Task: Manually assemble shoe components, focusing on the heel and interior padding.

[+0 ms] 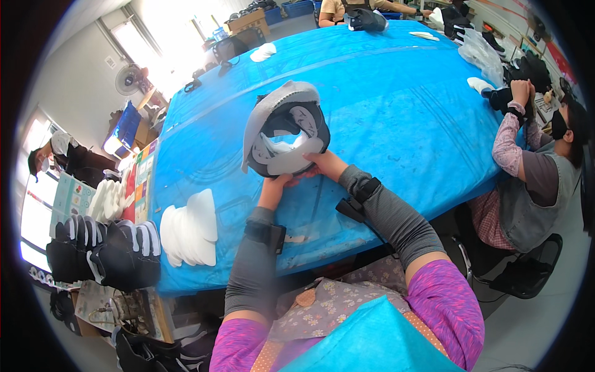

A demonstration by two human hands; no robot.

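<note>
Above the near part of the blue-covered table (384,124) I hold up a black and grey shoe upper (253,127), its opening facing me. Pale padding lines its inside, and a light grey curved piece (291,163) lies along its near edge. My left hand (273,191) grips the upper from below; most of its fingers are hidden behind it. My right hand (327,166) is closed on the lower right edge, thumb on the light piece. A fanned stack of white shoe-shaped sheets (191,229) lies on the table to the left of my left forearm.
Rows of black shoe uppers (105,251) stand at the left. A seated co-worker (533,167) handles a black piece at the right edge; another person (353,9) sits at the far side. White pieces (263,52) and a plastic bag (482,56) lie farther off.
</note>
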